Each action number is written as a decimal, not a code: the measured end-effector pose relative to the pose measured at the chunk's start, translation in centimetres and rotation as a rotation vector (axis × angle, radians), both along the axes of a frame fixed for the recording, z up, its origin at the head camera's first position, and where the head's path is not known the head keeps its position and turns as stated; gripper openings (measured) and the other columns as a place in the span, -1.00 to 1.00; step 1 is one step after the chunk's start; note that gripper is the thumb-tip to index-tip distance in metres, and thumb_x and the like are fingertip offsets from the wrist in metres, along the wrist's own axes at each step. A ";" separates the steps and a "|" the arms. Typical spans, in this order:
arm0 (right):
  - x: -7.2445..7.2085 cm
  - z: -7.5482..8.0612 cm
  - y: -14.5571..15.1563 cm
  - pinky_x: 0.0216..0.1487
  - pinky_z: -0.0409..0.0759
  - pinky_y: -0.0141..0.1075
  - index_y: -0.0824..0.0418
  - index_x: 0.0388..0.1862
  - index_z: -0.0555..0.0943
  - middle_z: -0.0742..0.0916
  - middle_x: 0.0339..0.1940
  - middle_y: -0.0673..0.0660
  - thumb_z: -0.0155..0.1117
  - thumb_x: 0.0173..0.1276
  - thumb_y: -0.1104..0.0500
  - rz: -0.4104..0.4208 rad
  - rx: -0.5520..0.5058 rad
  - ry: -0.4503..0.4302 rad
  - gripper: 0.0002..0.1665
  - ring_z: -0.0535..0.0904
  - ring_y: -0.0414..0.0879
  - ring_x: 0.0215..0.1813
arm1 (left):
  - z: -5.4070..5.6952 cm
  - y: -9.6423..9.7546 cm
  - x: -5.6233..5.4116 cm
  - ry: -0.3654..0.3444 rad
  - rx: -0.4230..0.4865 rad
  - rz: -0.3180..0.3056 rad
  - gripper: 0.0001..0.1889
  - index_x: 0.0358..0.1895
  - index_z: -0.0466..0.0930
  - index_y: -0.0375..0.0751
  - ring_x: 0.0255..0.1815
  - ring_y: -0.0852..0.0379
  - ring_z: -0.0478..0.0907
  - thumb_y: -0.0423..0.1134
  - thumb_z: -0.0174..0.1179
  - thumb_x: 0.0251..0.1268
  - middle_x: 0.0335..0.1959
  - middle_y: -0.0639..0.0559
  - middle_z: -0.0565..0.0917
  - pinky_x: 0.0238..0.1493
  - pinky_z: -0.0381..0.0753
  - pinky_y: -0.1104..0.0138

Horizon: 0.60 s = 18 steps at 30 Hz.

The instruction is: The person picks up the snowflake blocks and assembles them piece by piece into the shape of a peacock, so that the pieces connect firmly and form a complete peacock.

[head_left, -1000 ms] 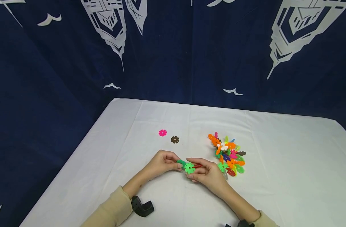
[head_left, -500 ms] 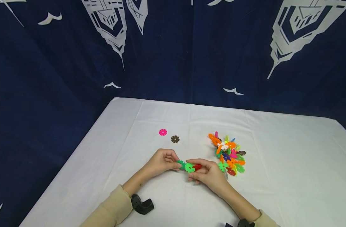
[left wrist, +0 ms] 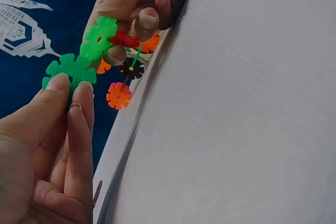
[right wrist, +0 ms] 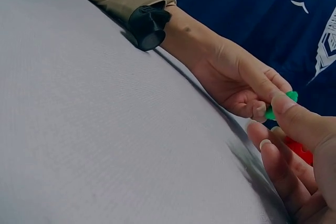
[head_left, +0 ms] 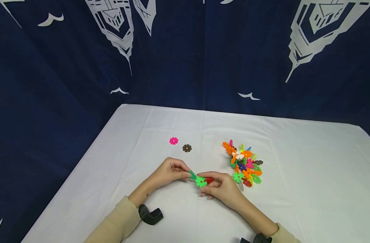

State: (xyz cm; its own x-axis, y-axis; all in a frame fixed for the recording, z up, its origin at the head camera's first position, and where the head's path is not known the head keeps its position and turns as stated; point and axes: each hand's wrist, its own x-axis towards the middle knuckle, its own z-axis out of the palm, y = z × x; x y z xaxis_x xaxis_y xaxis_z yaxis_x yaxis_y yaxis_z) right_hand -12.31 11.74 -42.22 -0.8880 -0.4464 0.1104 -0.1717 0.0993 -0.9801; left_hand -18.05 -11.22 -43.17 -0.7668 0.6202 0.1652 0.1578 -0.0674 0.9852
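My left hand (head_left: 170, 172) pinches a darker green notched snowflake disc (left wrist: 71, 72) between thumb and fingertips. Opposite it, my right hand (head_left: 223, 189) grips a bright green snowflake disc (head_left: 201, 182), which has a red disc (head_left: 209, 180) joined at its side. The two green discs meet edge to edge in the left wrist view, held at different angles. In the right wrist view, the thumb covers most of the green, and the red disc (right wrist: 301, 151) shows beneath it.
A cluster of many-coloured joined discs (head_left: 248, 173) lies to the right of my right hand. Farther back on the white-covered table (head_left: 148, 135) lie a pink disc (head_left: 174, 141) and a brown disc (head_left: 187, 148). A dark blue curtain (head_left: 185, 67) hangs behind.
The red disc has turned from nearly edge-on to showing more of its face. My left hand has shifted slightly left with the darker green disc; both hands keep their holds.
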 end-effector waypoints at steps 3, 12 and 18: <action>-0.3 -0.9 0.2 -0.56 0.58 -0.31 0.41 0.06 0.54 0.71 -0.55 0.20 0.31 0.18 0.42 0.005 -0.016 -0.007 -0.57 0.66 0.04 -0.51 | -0.1 0.0 -0.1 0.005 -0.001 -0.015 -0.90 -0.30 0.60 -0.57 -0.43 0.10 0.64 -0.55 0.24 0.12 -0.40 -0.20 0.67 -0.29 0.64 0.21; -0.5 -1.5 0.3 -0.56 0.59 -0.30 0.39 0.08 0.54 0.71 -0.54 0.17 0.31 0.19 0.42 0.002 -0.016 -0.010 -0.56 0.65 0.03 -0.51 | -0.3 0.0 -0.2 0.004 -0.003 -0.023 -0.90 -0.30 0.59 -0.58 -0.43 0.09 0.65 -0.56 0.23 0.12 -0.41 -0.19 0.68 -0.30 0.64 0.19; -0.4 -1.1 0.2 -0.55 0.60 -0.29 0.41 0.09 0.53 0.72 -0.53 0.18 0.31 0.20 0.40 0.007 -0.034 -0.007 -0.56 0.67 0.04 -0.47 | -0.4 0.0 -0.4 0.008 -0.009 -0.042 -0.89 -0.29 0.59 -0.61 -0.43 0.11 0.65 -0.57 0.23 0.12 -0.41 -0.18 0.68 -0.31 0.64 0.19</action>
